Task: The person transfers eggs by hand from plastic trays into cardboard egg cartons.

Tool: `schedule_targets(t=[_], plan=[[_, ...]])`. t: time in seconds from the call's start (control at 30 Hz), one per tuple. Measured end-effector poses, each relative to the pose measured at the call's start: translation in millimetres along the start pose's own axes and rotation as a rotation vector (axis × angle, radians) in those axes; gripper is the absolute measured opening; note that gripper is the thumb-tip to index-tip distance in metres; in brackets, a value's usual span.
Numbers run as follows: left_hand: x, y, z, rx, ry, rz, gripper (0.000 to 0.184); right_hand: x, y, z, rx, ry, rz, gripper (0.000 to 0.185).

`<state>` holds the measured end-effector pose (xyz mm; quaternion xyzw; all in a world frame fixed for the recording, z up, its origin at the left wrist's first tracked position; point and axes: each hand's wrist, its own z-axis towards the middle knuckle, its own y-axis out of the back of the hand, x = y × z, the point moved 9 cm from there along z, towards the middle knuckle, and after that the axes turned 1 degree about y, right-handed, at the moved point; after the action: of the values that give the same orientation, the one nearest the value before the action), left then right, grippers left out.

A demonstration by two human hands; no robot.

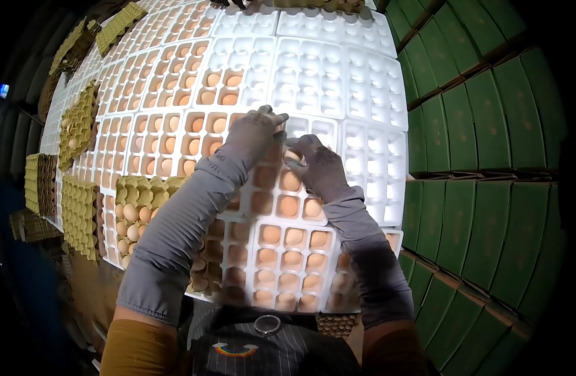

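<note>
My left hand [258, 130], in a grey glove, is over a white foam tray [300, 220] of brown eggs, with its fingers bent near the tray's back part. What lies under its fingers is hidden. Just to the right, my right hand [319, 164], also gloved, has its thumb and fingers closed round a brown egg [293, 155] over the same tray. Below it, eggs [288, 206] sit in the cells. An unfilled white tray [374, 168] lies to the right of my right hand.
Yellow pulp trays [80, 210] stand at the left, and one beside my left forearm holds loose eggs [130, 212]. More foam trays [310, 70] stretch away behind my hands. Green boxes [441, 138] are stacked along the right. Another person's dark hand [236, 3] shows at the top edge.
</note>
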<state>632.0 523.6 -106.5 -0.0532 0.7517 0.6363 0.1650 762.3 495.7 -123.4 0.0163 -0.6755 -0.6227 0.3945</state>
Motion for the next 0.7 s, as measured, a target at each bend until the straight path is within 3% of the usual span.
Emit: schedule_targets(t=[0.1, 0.2, 0.27, 0.33, 0.47, 0.53, 0.6, 0.7], plan=[[-17.0, 24.8, 11.0, -0.301, -0.073, -0.393, 0.045, -25.5, 38.6, 9.7, -0.396, -0.061, 0.262, 0.039], [-33.9, -10.7, 31.3, -0.337, -0.055, -0.261, 0.049, -45.1, 34.8, 26.8, -0.547, 0.021, 0.266, 0.045], [-34.1, -15.6, 33.7, -0.295, -0.051, -0.23, 0.05, -55.6, 26.2, 27.9, -0.419, -0.075, 0.271, 0.051], [-17.1, 7.8, 14.2, -0.47, -0.042, -0.433, 0.05, -57.3, 31.7, 16.5, -0.426, -0.033, 0.464, 0.053], [40.6, 56.5, -79.9, -0.36, 0.072, -0.83, 0.044, -27.1, 42.4, -19.2, -0.399, -0.174, 0.71, 0.035], [77.5, 79.0, -143.6, -0.332, 0.121, -0.747, 0.04, 22.7, 33.1, -32.4, -0.228, -0.225, 0.751, 0.029], [124.9, 93.0, -210.5, -0.354, 0.253, -0.661, 0.037, 82.3, 3.0, -48.4, 0.016, -0.183, 0.699, 0.028], [187.8, 98.4, -298.3, -0.317, 0.454, -0.667, 0.034, 187.6, -37.8, -60.2, 0.167, 0.249, 0.442, 0.04]])
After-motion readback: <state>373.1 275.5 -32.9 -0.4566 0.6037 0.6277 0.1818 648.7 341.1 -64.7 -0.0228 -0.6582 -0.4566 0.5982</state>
